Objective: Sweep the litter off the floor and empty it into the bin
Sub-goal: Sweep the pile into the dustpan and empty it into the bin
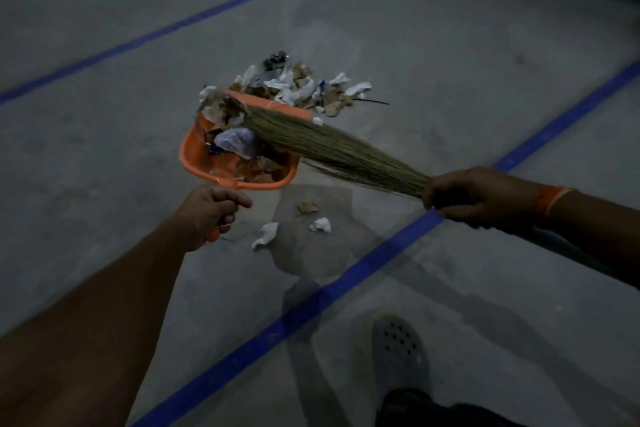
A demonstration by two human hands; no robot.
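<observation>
Head view: the left hand (211,208) grips the handle of an orange dustpan (197,156) whose mouth faces away toward the litter pile (304,87) on the grey floor (104,45). The right hand (481,196) holds a grass broom (332,149), its long axis running from that hand up-left, bristle tips inside the pan among scraps.

A grey perforated shoe (398,354) stands on the grey floor (450,45). Blue floor lines (311,305) run diagonally; one passes just beside the shoe.
</observation>
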